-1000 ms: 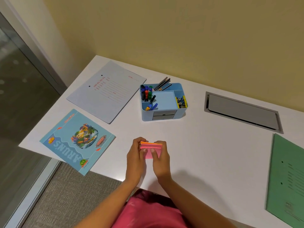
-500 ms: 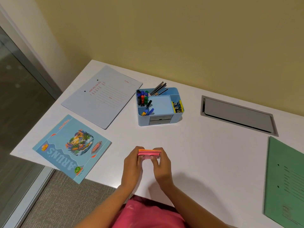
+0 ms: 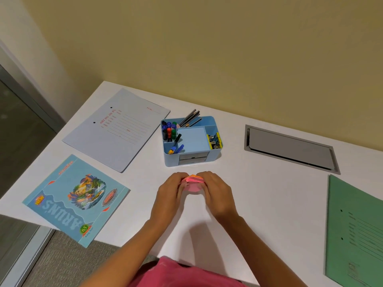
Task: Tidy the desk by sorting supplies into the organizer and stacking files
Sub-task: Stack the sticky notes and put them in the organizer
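Note:
A pink and orange sticky-note pad [image 3: 193, 183] is held just above the white desk [image 3: 269, 195], mostly covered by fingers. My left hand [image 3: 169, 193] grips its left side and my right hand [image 3: 217, 192] grips its right side. Straight behind the pad stands the light blue organizer [image 3: 191, 156], with markers and pencils at its left and back, binder clips at its right, and a bare middle compartment. A grey-blue file [image 3: 118, 129] lies at the back left, a blue notebook [image 3: 76, 198] at the front left, a green file [image 3: 356, 230] at the right.
A grey metal cable hatch [image 3: 290, 149] is set into the desk at the back right. The yellow wall runs behind the desk. The notebook overhangs the desk's front-left edge above the carpet, and a glass partition stands to the left.
Both hands have carried the pad forward toward the organizer. Fingers now curl over more of the pad, hiding most of it.

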A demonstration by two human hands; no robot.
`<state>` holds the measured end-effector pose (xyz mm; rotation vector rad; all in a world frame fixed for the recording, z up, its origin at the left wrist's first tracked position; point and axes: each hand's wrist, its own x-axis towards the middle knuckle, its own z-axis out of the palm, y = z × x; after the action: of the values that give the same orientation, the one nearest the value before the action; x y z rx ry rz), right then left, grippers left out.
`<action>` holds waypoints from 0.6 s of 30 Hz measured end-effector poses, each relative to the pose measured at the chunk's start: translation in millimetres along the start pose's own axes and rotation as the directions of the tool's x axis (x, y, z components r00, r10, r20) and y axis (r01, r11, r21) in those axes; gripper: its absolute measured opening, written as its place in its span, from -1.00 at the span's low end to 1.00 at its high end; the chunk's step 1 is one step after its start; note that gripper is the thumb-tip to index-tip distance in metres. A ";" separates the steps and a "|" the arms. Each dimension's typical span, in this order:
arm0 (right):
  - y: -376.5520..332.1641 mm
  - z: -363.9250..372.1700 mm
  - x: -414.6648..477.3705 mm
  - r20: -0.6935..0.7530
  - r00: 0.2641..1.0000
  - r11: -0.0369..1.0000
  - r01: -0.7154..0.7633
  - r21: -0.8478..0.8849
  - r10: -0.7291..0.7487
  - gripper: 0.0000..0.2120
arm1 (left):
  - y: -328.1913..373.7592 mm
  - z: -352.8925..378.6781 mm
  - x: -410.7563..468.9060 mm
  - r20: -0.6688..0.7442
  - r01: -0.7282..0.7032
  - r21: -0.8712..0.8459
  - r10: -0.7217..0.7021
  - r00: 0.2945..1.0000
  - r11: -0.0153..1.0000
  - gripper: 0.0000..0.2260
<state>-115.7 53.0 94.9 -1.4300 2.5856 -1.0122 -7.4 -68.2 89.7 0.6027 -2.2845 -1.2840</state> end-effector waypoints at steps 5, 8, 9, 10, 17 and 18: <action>10.5 -30.4 31.1 -0.194 0.975 0.992 -0.099 0.074 0.111 -0.77 | 4.1 11.2 11.5 -0.071 0.054 0.019 -0.052 0.996 0.998 -0.72; 18.8 -51.5 61.6 -0.308 0.939 0.987 -0.134 0.090 0.155 -0.81 | 7.7 14.2 22.8 -0.036 -0.029 0.059 0.031 0.999 0.998 -0.71; 23.9 -57.0 74.2 -0.347 0.925 0.987 -0.136 0.085 0.157 -0.82 | 9.7 16.3 29.5 -0.009 -0.086 0.094 0.087 0.996 0.992 -0.72; 30.2 -60.8 87.8 -0.377 0.915 0.989 -0.127 0.070 0.144 -0.82 | 12.3 19.2 38.1 0.016 -0.140 0.151 0.140 0.990 0.979 -0.73; 74.4 -66.2 171.8 -0.242 0.970 0.988 -0.026 -0.154 -0.012 -0.79 | 27.8 53.0 119.7 0.143 -0.191 0.598 0.132 0.981 0.778 -0.62; 79.1 -64.7 179.6 -0.206 0.978 0.984 -0.005 -0.177 -0.032 -0.77 | 30.0 54.6 130.1 0.154 -0.182 0.635 0.108 0.982 0.751 -0.63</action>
<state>-299.6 -20.7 153.5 -1.4512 2.8849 -1.0075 -147.9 -91.6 112.1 0.5596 -2.8030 -0.4200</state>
